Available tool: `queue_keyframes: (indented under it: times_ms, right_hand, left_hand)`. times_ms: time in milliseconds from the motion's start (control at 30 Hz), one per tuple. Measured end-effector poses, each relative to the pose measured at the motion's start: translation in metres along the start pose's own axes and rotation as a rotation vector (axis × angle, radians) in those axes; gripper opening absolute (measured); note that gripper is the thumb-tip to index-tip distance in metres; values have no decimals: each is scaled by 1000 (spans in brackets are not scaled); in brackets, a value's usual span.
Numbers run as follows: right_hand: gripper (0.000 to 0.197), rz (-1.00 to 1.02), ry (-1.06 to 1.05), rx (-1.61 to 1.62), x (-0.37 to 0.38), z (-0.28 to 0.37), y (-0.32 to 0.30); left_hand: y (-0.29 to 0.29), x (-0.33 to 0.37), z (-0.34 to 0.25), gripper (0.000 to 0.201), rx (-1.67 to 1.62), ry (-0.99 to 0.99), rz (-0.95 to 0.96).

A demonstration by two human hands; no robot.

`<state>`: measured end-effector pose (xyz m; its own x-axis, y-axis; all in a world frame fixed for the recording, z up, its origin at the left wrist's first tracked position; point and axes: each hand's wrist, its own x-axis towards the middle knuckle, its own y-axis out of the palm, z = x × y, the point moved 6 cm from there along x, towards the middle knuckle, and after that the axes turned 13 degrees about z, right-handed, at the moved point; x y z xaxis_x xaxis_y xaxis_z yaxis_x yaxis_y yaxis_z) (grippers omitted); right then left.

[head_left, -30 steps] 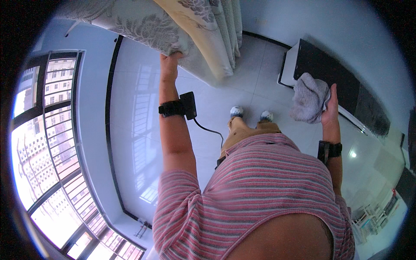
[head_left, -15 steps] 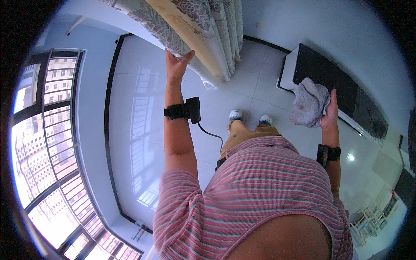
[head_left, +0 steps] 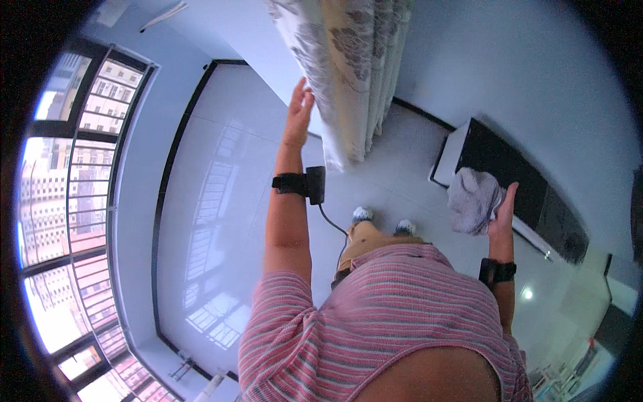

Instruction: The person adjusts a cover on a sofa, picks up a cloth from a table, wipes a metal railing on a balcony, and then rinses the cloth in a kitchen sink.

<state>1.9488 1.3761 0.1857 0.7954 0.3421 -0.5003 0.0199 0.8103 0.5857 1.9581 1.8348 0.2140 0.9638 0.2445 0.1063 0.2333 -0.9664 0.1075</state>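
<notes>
A patterned cream-and-grey curtain [head_left: 358,74] hangs in folds at the top middle. Along its left edge, my left hand [head_left: 298,117] is raised with fingers stretched out, close to the fabric and not gripping it; whether the fingertips touch it I cannot tell. On the right, my right hand [head_left: 502,213] holds a crumpled grey cloth [head_left: 474,201], thumb side up. The cloth partly hides the fingers of that hand. Black straps with small boxes sit on both my forearms.
A low black-topped white cabinet [head_left: 506,161] stands along the right wall. Barred windows [head_left: 97,187] fill the left side. Pale glossy floor tiles [head_left: 221,147] lie below, with my shoes [head_left: 362,214] on them. White racks [head_left: 556,378] stand at the lower right.
My left hand has let go of the curtain's edge and its fingers have straightened. The curtain now hangs straighter. My right hand still holds the cloth, and the whole view has shifted.
</notes>
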Motion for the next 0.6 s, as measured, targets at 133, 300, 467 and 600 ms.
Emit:
queue_keyframes:
  times_ms: [133,300,467,600]
  right_hand:
    - [77,42,49,-98,1,-1,30]
    - [66,24,81,-213,7,-5,26]
    - [50,34,55,-284,-2,-6,42]
    - [41,9,16,-305,-9,-5,57]
  left_hand:
    - [2,-1,4,53,-23,-34,121]
    - [2,6,-2,86,234,19,32]
    - [20,6,-21,80,-74,130,171]
    - [13,5,-23,54,-211,148,84]
